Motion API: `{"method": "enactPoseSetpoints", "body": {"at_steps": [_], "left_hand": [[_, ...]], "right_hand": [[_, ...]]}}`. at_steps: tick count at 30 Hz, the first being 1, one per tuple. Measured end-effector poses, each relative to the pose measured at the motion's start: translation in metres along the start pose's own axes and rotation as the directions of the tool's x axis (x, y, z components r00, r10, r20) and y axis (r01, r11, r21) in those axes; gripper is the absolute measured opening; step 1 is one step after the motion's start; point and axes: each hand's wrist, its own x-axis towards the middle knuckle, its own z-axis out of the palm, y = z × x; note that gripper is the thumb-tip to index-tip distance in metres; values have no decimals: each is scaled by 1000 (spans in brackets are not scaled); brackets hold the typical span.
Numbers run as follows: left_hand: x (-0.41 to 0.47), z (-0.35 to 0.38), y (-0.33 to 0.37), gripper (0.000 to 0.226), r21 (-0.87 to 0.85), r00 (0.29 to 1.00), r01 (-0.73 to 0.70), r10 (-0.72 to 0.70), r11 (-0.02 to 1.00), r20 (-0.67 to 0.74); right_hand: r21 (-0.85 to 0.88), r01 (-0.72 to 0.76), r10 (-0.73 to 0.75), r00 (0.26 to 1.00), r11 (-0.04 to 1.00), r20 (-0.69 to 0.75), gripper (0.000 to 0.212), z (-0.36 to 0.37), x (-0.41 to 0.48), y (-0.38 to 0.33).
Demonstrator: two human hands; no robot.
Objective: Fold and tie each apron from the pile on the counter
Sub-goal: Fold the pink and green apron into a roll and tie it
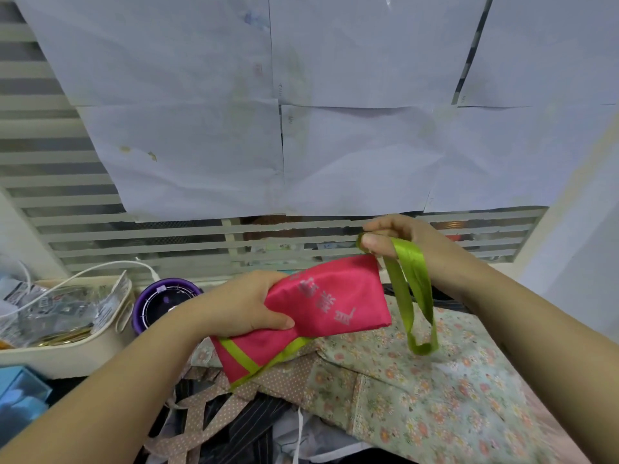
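In the head view, large sheets of white paper fill the upper part of the frame. They are stuck over a window with frosted horizontal stripes, and a pale wall runs down the right edge. The counter itself is almost wholly hidden under cloth and clutter. At the centre of the frame the left hand grips a folded pink apron, thumb on top and fingers curled beneath its left part. The bundle is held in the air above the pile, and its green-trimmed end points down toward the lower centre. Just above the apron's upper right corner, the right hand pinches the green strap between thumb and curled fingers. From there 2 lengths of the strap hang as 1 loop past the apron's right edge. The bottom of the loop lies in front of a floral apron spread over the lower right. Brown dotted straps and dark pinstriped cloth lie tangled at lower centre, under the left forearm. At the left stands a cream tray of shiny packets with a white cable arching over it. A purple round container sits between the tray and the left hand, and a blue box is at the lower left edge.
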Motion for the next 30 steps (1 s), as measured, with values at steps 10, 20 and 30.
{"method": "enactPoseSetpoints", "body": {"at_steps": [10, 20, 30], "left_hand": [[7, 20, 13, 27, 381, 944, -142, 241, 914, -225], [-1, 31, 17, 65, 227, 878, -149, 235, 962, -418], [3, 27, 12, 44, -63, 874, -329, 278, 942, -399]], "right_hand": [[-726, 399, -187, 915, 561, 359, 78, 39, -3, -20], [-758, 397, -155, 915, 517, 373, 96, 29, 0, -28], [-92, 42, -17, 966, 995, 259, 46, -21, 4, -19]]}}
